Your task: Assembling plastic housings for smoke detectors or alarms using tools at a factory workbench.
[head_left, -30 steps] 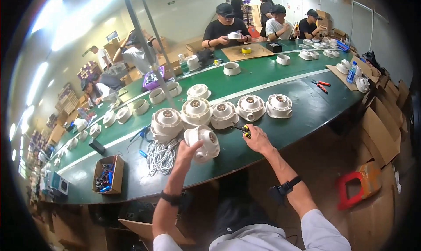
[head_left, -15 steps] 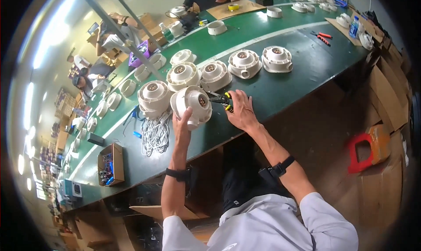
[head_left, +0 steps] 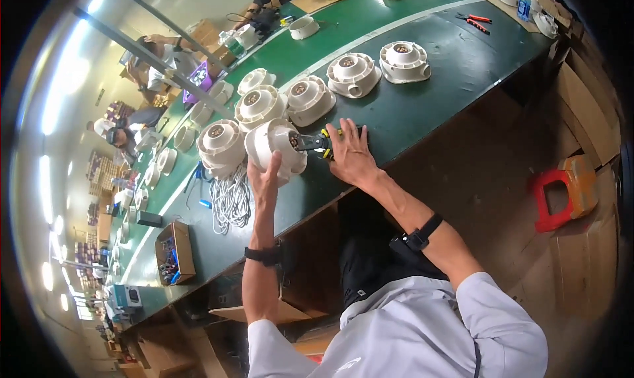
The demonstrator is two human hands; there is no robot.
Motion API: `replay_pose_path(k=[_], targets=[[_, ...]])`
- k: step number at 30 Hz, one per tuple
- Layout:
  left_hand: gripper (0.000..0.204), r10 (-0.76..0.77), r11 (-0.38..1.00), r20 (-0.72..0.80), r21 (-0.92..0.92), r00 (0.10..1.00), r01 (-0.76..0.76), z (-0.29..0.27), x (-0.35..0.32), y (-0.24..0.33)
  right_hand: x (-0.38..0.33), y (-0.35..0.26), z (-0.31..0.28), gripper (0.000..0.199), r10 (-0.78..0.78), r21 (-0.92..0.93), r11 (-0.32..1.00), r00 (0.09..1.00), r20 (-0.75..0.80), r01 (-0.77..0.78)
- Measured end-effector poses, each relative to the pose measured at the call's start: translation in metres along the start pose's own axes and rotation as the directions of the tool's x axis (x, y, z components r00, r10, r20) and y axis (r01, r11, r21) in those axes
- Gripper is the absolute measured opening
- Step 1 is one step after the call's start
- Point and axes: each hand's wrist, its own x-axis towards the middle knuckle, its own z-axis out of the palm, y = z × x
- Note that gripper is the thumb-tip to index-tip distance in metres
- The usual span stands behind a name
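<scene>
My left hand (head_left: 265, 180) grips a round white plastic housing (head_left: 267, 143) and holds it tilted, its centre facing right. In my right hand (head_left: 353, 156) are black-and-yellow pliers (head_left: 316, 142), the jaws reaching the copper-coloured parts at the housing's centre. Whether the jaws pinch anything is too small to tell. Behind the held piece, similar white housings (head_left: 306, 100) stand on the green table (head_left: 403, 107), among them one (head_left: 221, 143) just left of it. A bundle of pale cable (head_left: 230, 203) lies left of my left hand.
A cardboard box of small parts (head_left: 175, 252) sits at the table's near left. Red-handled pliers (head_left: 477, 22) and a water bottle (head_left: 524, 4) are at the far right. A metal post (head_left: 155, 64) rises beyond the housings. On the floor stands a red stool (head_left: 548, 203).
The housing has been turned to face right, and the plier jaws have come into its centre. My right hand has shifted slightly left. The whole view has shifted a little.
</scene>
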Motion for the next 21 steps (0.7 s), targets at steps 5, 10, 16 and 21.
replay_pose_path(k=[5, 10, 16, 21], targets=[[0.058, -0.044, 0.998, 0.051, 0.044, 0.998, 0.042, 0.002, 0.007, 0.015, 0.000, 0.003, 0.004, 0.065, -0.001, -0.021, 1.000, 1.000, -0.026, 0.000], [0.052, 0.014, 0.972, 0.058, 0.232, 0.998, -0.027, 0.003, 0.003, 0.017, 0.000, 0.000, 0.005, 0.062, -0.034, -0.083, 0.996, 0.998, -0.048, 0.030], [0.045, 0.066, 0.953, 0.064, 0.293, 0.996, -0.082, 0.001, 0.009, 0.014, 0.014, 0.002, 0.011, 0.037, -0.145, -0.096, 0.985, 0.989, -0.033, 0.142], [0.044, -0.043, 0.938, 0.069, 0.346, 0.997, 0.017, 0.006, 0.014, 0.023, 0.027, 0.004, 0.020, 0.028, -0.124, -0.191, 0.975, 0.992, -0.021, 0.117]])
